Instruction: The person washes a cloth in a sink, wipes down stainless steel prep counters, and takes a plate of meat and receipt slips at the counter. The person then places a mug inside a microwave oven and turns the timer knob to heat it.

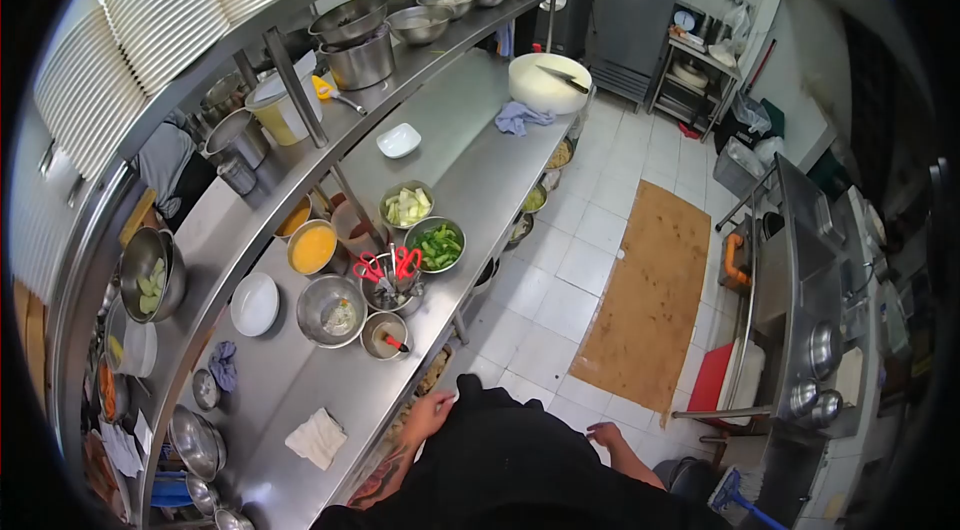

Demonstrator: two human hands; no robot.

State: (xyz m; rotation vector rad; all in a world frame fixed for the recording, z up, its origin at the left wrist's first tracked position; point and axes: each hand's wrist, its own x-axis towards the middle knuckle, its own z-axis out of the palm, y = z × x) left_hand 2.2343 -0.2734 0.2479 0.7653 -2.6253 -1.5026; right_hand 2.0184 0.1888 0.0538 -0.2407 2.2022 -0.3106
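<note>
My left hand is at the steel counter's front edge, beside my black apron. Its fingers look pinched together, with a small white bit at their tips that I cannot make out. Over the floor to the right of the apron hangs my right hand, fingers loosely bent and apart, holding nothing. Nearest my left hand on the counter are a pot with a red-handled tool, a container of red-handled scissors and a mixing bowl with some residue. A folded white cloth lies nearer me.
Bowls of cut green peppers and pale chunks stand farther along the counter. A knife lies across a large white tub at its end. Overhead shelves hold stacked plates. Brown cardboard covers floor tiles; a sink unit stands right.
</note>
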